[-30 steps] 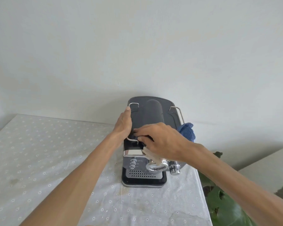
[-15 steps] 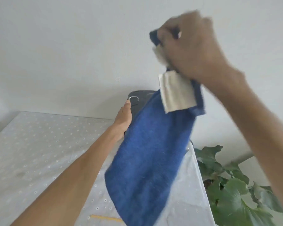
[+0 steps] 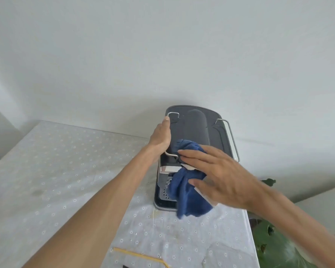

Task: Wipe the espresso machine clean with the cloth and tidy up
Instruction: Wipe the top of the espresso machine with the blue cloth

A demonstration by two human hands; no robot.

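Note:
A dark grey espresso machine (image 3: 197,122) with chrome side rails stands at the table's far right, against the wall. A blue cloth (image 3: 188,198) drapes over its front top edge and hangs down across the front panel and drip tray. My right hand (image 3: 220,175) lies flat on the cloth with fingers spread, pressing it onto the machine's top front. My left hand (image 3: 161,136) rests along the machine's left side by the chrome rail, steadying it. The machine's front controls are mostly hidden behind the cloth.
The table (image 3: 56,171) carries a pale cloth with small flower dots and a faint stain at left. A thin yellow stick (image 3: 141,256) lies near the front edge. Green plant leaves (image 3: 275,246) sit just off the table's right edge. A white wall rises close behind.
My right hand had lifted the blue cloth high and shaken it open; it has now come down and laid the cloth over the machine's front. My left hand has stayed on the machine's left side.

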